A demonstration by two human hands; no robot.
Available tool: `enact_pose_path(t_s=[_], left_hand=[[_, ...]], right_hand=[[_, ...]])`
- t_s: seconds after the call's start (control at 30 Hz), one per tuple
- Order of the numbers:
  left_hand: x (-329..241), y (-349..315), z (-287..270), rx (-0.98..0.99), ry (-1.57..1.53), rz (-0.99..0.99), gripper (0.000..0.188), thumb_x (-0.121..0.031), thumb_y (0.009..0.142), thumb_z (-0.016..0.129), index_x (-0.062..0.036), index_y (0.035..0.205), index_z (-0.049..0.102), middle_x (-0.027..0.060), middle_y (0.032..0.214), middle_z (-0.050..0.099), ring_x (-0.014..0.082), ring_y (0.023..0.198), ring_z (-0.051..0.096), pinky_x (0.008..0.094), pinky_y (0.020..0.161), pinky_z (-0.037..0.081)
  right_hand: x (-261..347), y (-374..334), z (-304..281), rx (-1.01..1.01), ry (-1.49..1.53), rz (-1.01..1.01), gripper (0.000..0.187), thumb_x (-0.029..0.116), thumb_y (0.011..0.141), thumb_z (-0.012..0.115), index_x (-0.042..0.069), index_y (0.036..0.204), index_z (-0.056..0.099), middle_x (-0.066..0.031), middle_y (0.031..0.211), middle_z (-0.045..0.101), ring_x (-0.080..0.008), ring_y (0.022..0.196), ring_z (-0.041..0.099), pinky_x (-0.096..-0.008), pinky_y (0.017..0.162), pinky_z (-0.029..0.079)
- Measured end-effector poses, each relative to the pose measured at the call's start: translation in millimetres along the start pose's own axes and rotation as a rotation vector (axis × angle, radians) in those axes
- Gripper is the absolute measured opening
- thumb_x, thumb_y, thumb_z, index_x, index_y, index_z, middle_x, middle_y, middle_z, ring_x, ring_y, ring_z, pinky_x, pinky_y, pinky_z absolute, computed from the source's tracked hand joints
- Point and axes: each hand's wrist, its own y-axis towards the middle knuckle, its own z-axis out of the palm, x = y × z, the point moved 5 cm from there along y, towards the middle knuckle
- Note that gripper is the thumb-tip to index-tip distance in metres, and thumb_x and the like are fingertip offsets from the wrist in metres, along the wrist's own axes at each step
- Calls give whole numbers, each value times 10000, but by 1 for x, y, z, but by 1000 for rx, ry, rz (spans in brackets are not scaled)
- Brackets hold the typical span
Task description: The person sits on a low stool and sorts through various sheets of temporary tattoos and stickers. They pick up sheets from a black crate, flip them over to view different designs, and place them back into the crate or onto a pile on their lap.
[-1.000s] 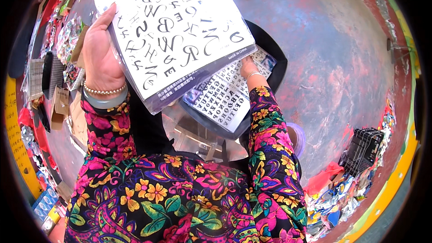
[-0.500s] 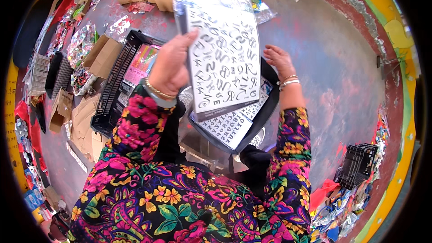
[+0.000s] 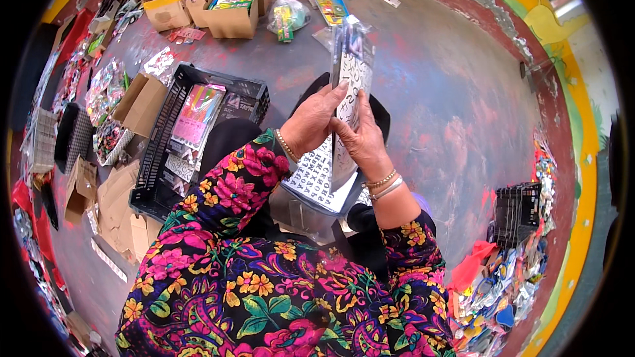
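Note:
A pack of white sheets printed with black fancy letters [image 3: 354, 69], in clear plastic, stands nearly edge-on in front of me. My left hand [image 3: 312, 121] is closed on its left side. From the right, my right hand [image 3: 364, 140] grips it with the thumb on the near edge and fingers along the other face. Beneath my hands is a black tub [image 3: 378, 114], mostly hidden behind them. In it lies another white sheet with rows of black letters [image 3: 311, 175].
To my left stands a black plastic crate [image 3: 155, 158] with colourful packets [image 3: 198, 116]. Cardboard boxes [image 3: 231, 16] and a plastic bag [image 3: 289, 16] sit at the far side. Cardboard pieces [image 3: 119, 192] lie at left; a smaller black crate [image 3: 516, 215] and heaped packets [image 3: 496, 304] lie at right.
The letter pack has turned from facing me to nearly edge-on and stands more upright. My right hand, earlier apart from it, now grips it. My left hand has moved right and lower.

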Motion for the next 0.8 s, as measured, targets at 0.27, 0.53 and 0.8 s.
enact_pose_path(t_s=[0.27,0.53,0.8], left_hand=[[6,6,3,87,-47,-32,460,-371,920,434,-37,1236,419,81,1172,520,200,1056,521,344,904,422],[1,9,-13,-25,56,11,243,-129,919,435,-10,1126,481,97,1058,570,185,942,568,326,842,458],[-17,12,-26,-138,47,114,237,-30,881,418,8,1106,482,112,1031,576,216,906,578,354,805,483]], right_hand=[[-19,5,-2,12,142,-34,863,307,772,686,-28,1375,168,-123,1250,442,-133,1076,457,-229,888,382],[-16,5,-9,18,481,-14,589,112,792,526,-62,1310,307,-164,1130,553,-163,1017,530,-242,879,399],[-24,11,-75,-242,350,-60,259,-39,832,433,-4,1058,553,-47,930,615,-118,841,559,-244,773,438]])
